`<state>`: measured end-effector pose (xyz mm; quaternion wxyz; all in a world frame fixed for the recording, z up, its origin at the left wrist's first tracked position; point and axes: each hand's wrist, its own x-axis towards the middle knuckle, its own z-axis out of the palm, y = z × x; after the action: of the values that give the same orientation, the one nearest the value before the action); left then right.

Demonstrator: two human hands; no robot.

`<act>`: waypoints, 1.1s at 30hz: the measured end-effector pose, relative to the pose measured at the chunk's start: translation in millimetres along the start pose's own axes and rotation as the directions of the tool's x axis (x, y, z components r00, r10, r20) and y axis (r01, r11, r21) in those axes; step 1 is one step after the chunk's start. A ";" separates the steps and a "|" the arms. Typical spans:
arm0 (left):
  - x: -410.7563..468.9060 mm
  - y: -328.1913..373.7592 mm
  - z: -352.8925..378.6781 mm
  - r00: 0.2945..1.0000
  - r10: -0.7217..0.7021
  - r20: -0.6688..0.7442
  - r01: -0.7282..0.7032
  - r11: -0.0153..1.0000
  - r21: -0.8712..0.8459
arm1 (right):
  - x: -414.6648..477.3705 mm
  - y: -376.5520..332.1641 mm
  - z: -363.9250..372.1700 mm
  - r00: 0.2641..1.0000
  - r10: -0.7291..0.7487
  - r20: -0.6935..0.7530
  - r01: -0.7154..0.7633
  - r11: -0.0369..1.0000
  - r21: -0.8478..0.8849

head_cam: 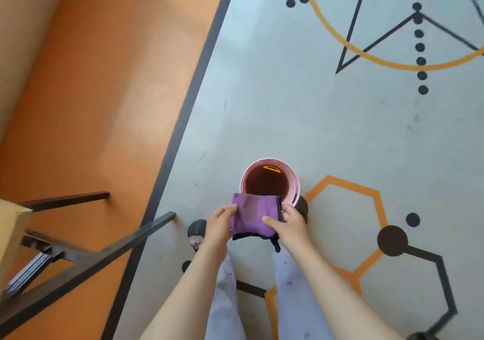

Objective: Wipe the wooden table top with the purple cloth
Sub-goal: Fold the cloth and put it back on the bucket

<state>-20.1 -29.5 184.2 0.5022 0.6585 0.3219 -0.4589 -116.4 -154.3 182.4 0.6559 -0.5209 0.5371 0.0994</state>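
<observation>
Purple cloth (252, 215) — long axis 9-to-3, pinched at each end by left hand (218, 223) and right hand (288, 221) — wooden table (11, 225) sits at 9 o'clock, nearer the left.

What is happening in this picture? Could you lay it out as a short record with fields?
cloth: purple cloth, folded, dark-edged, held up over the floor
left hand: left hand grips the cloth's left edge
right hand: right hand grips its right edge
bucket: pink bucket on the floor just beyond the cloth, dark liquid inside
floor: grey floor with orange and black shapes
table: wooden corner on a black frame at the left edge, not yet wiped
</observation>
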 end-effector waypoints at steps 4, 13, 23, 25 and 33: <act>72.5 -31.0 -0.7 1.000 -0.030 0.000 0.030 0.995 0.098 | 58.8 48.2 27.1 0.996 0.024 -0.087 -0.023 1.000 0.012; 202.9 -53.7 -7.1 0.983 0.185 0.009 -0.178 0.927 0.330 | 175.9 118.4 66.8 0.999 -0.045 -0.008 0.044 0.994 -0.101; 298.8 -64.4 10.4 0.976 0.201 0.090 -0.219 0.929 0.300 | 264.2 140.7 82.1 0.981 -0.186 -0.051 0.162 0.939 -0.304; 310.1 -67.6 12.2 0.981 0.155 0.118 -0.183 0.940 0.287 | 275.6 143.8 85.4 0.984 -0.176 -0.033 0.158 0.942 -0.296; 317.1 -70.4 7.3 0.956 -0.139 0.258 0.113 0.987 0.110 | 295.0 147.5 96.5 0.985 0.160 0.069 -0.157 0.987 -0.043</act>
<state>33.4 -28.0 -136.3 0.4790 0.5921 0.2712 -0.5886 -41.2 -140.2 -152.6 0.6552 -0.4846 0.5509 0.1800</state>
